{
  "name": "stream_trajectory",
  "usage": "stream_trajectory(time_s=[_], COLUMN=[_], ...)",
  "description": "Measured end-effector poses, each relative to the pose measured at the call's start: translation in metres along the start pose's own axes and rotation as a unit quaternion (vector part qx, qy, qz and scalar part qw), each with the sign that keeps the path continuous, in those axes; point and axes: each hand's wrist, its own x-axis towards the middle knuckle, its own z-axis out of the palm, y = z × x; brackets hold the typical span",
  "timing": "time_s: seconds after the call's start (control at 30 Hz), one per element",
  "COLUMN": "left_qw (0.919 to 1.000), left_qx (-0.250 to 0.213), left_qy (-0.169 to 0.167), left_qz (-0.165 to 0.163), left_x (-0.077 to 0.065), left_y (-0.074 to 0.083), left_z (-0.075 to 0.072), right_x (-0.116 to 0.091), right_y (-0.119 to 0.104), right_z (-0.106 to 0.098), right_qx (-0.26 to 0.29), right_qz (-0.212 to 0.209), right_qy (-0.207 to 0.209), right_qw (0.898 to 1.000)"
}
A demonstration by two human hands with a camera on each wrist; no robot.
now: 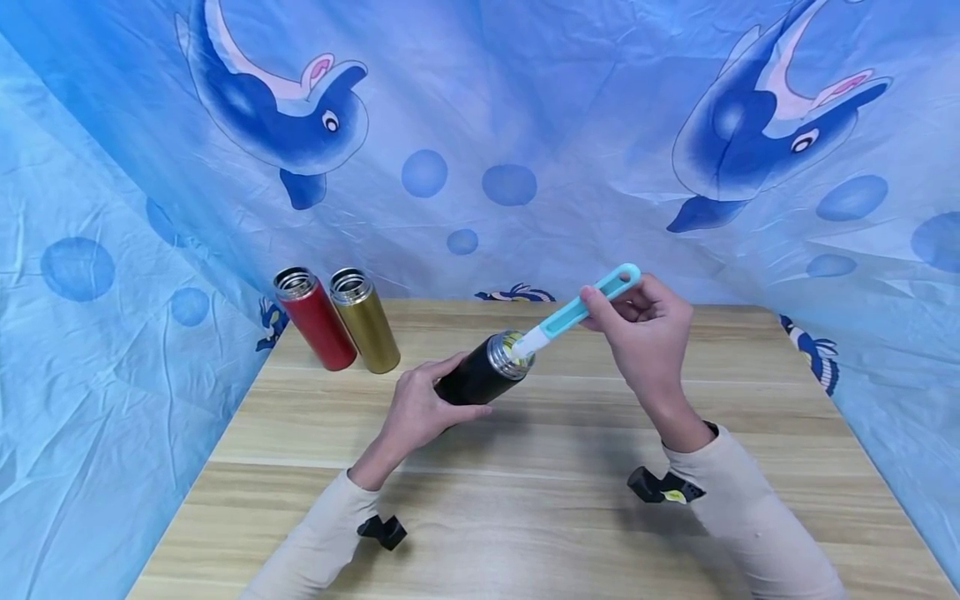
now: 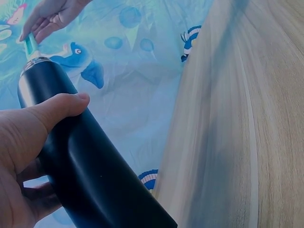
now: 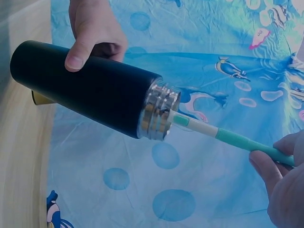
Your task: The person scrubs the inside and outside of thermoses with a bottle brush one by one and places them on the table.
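Note:
A black thermos bottle [image 1: 474, 377] without a lid is tilted, its steel threaded mouth up and to the right. My left hand [image 1: 422, 408] grips it round the body, thumb along the near side, as the left wrist view shows with the bottle [image 2: 95, 152] close up. Between thumb and fingers my right hand [image 1: 651, 329] pinches the turquoise handle of a bottle brush [image 1: 573, 314]. The brush's white neck enters the mouth, and its head is inside, with some yellow showing at the opening. In the right wrist view the brush [image 3: 232, 136] slants into the steel neck [image 3: 159, 111].
A red bottle [image 1: 318, 321] and a gold bottle [image 1: 367, 325], both lidless, stand side by side at the table's back left. The wooden table [image 1: 510, 508] ends at a blue dolphin-print sheet [image 1: 465, 108] behind and at both sides. Small black cameras sit on both wrists.

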Motion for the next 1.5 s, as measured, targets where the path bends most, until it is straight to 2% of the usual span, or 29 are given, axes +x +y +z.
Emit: stream_trajectory(time_s=[0.13, 0.3, 0.43, 0.73, 0.97, 1.1, 1.23, 1.5], left_qw=[1.0000, 0.9999, 1.0000, 1.0000, 1.0000, 0.9999, 1.0000, 1.0000], left_qx=[-0.004, -0.007, -0.008, -0.003, 0.008, 0.009, 0.007, 0.002], left_qy=[0.006, 0.007, 0.004, -0.007, -0.004, 0.000, 0.002, 0.007], left_qz=[-0.002, -0.003, -0.005, -0.002, -0.004, -0.006, -0.005, -0.006], left_x=[0.000, -0.001, -0.001, 0.001, -0.001, -0.001, -0.001, -0.001], left_y=[0.000, 0.001, 0.002, 0.001, 0.001, 0.001, 0.001, 0.002], left_z=[0.001, 0.001, 0.001, -0.002, -0.001, -0.001, -0.001, -0.001], right_x=[-0.004, -0.009, -0.011, -0.007, -0.006, -0.009, -0.015, -0.024], right_y=[0.003, 0.006, 0.005, 0.005, 0.008, 0.011, 0.016, 0.023], right_z=[0.003, 0.007, 0.008, 0.002, 0.001, 0.005, 0.011, 0.022], right_qx=[-0.014, -0.038, -0.028, -0.023, -0.006, -0.019, -0.024, -0.017], right_qz=[0.011, 0.012, 0.013, -0.032, -0.009, 0.009, 0.025, 0.029], right_qy=[0.012, 0.008, 0.007, -0.019, 0.003, 0.012, 0.008, -0.016], right_qw=[1.000, 0.999, 1.000, 0.999, 1.000, 1.000, 0.999, 0.999])
